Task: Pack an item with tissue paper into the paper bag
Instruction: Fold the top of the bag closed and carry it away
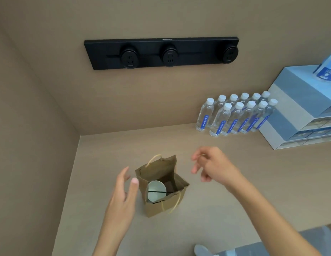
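Note:
A small brown paper bag (pixel 157 204) with yellowish cord handles stands open on the beige counter. Inside it sits a white paper cup (pixel 156 190), its mouth facing up, with a thin dark stick lying across the rim. My left hand (pixel 123 193) hovers just left of the bag, fingers spread, holding nothing. My right hand (pixel 212 165) hangs above the counter to the right of the bag, fingers loosely curled and apart, empty. No tissue paper shows in the bag.
Several water bottles (pixel 233 115) stand at the back right next to stacked blue-grey boxes (pixel 297 111). A black socket strip (pixel 161 52) is mounted on the back wall. Side wall rises at left. Something pale lies at the bottom edge (pixel 203 250).

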